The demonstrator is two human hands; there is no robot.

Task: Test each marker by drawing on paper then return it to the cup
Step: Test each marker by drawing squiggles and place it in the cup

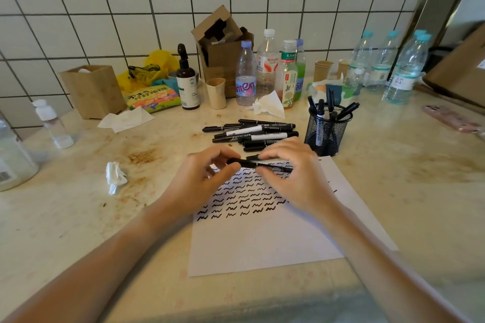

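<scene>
- Left hand [202,181] and right hand [291,173]: fingers curled, each pinching one end of black marker [252,163].
- Marker level, just above scribbled paper [262,238].
- Mesh cup [326,130] beyond, near loose markers [252,132].

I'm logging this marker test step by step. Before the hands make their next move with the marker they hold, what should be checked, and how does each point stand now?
1. Marker held: ok, left hand pinches one end, right hand grips the barrel.
2. Cap on or off: cannot tell, fingers hide the joint.
3. Paper has blank room: ok, the near half is unmarked below the squiggle rows.
4. Mesh cup upright and able to take more: ok, a few markers stand in it.
5. Untested pile kept apart from the cup: ok, it lies on the counter beside it.
</scene>
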